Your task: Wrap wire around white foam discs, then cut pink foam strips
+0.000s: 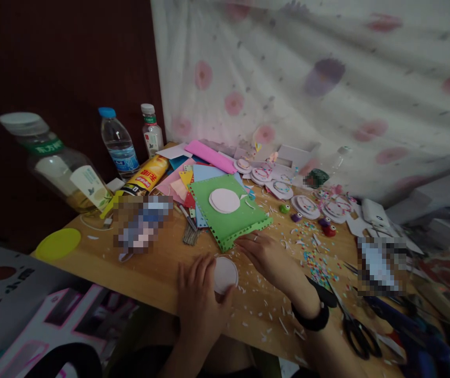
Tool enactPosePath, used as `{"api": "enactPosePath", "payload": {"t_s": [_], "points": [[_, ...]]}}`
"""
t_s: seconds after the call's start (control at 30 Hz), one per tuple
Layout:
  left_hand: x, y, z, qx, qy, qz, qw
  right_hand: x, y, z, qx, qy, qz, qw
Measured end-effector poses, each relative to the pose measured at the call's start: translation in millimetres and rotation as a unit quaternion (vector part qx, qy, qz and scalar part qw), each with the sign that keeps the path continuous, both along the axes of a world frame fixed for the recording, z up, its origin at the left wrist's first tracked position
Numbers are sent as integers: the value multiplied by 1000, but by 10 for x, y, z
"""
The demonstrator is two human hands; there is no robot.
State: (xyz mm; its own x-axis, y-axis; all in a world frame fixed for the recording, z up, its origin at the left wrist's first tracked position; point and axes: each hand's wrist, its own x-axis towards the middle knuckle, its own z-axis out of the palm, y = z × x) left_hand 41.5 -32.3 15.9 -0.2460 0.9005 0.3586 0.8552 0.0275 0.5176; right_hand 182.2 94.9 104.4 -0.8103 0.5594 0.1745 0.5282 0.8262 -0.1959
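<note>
My left hand (203,291) curls around a white round disc (227,274) near the table's front edge, its fingers on the left side and its thumb at the lower right. My right hand (268,260), with a ring and a black wristband, reaches in from the right with its fingers stretched out. Those fingertips are at the curled lower edge of a green sheet (205,191) with a punched border; whether they press on it I cannot tell. On that sheet lies another stack of white discs (224,201).
Scissors (353,325), small coloured beads (317,268) and paper scraps lie to the right. Discs with beaded bracelets (306,206) stand behind. Bottles (118,147), a yellow tube (145,175) and a yellow lid (59,244) are on the left. A patterned curtain (288,79) hangs at the back.
</note>
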Motion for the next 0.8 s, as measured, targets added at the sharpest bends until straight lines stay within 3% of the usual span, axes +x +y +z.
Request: {"api": "enactPosePath", "payload": {"t_s": [0.4,0.53,0.63,0.8], "points": [[-15,1,14,25,-1,4,1000,124,-276,164,-62,82,43,994],[-22,1,20,28,-8,1,1000,170,-326,169,-42,62,13,997],[-21,5,28,24,-14,0,1000,272,-361,79,-65,35,-45,996],[-21,0,34,25,-13,1,1000,426,-511,-289,-138,102,-147,974]]}}
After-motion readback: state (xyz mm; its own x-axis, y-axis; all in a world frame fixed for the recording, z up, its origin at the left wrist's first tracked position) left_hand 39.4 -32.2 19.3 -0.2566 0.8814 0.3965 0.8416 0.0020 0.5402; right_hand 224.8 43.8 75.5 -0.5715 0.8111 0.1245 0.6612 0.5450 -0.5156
